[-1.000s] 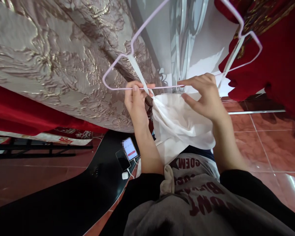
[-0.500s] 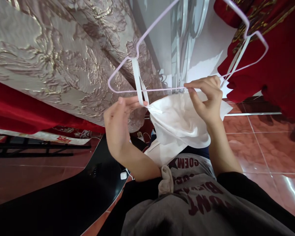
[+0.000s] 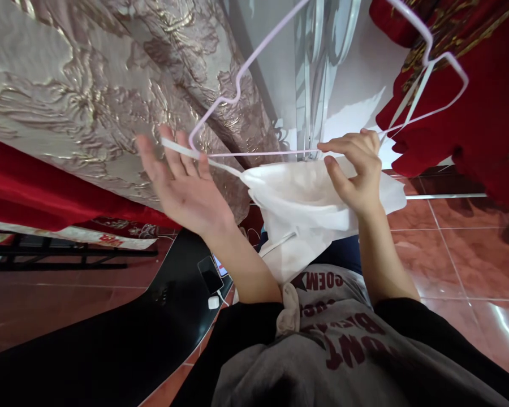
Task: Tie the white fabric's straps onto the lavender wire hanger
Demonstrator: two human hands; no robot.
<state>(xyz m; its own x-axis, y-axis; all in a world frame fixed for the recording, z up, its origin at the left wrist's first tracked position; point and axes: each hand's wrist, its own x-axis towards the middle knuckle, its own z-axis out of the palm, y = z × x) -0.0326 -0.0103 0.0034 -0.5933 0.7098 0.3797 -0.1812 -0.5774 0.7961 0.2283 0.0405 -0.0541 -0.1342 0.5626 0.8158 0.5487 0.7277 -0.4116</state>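
Note:
A pale lilac clothes hanger (image 3: pixel 263 153) is held up in front of me, its lower bar crossing the view. My right hand (image 3: pixel 358 167) grips that bar, index finger along it and thumb a little apart. A white strappy garment (image 3: pixel 305 198) hangs below the bar, its lower part loose near my lap. One of its straps (image 3: pixel 418 96) is looped over the hanger's right notch. My left hand (image 3: pixel 190 195), palm up with fingers spread, has the other strap (image 3: pixel 178 148) stretched across its fingers, beside the hanger's left corner. The left notch carries no strap.
Shiny embossed fabric (image 3: pixel 89 96) hangs at the left, with red cloth (image 3: pixel 46 186) beneath it. Red and gold fabric (image 3: pixel 483 102) hangs at the right. A black-topped surface (image 3: pixel 123 333) at lower left bears a phone (image 3: pixel 210 274) and a white charger (image 3: pixel 213 302).
The left strap has come off the hanger's notch and is pulled left by my left hand, whose fingers have spread. A phone has come into view. My right hand has barely moved.

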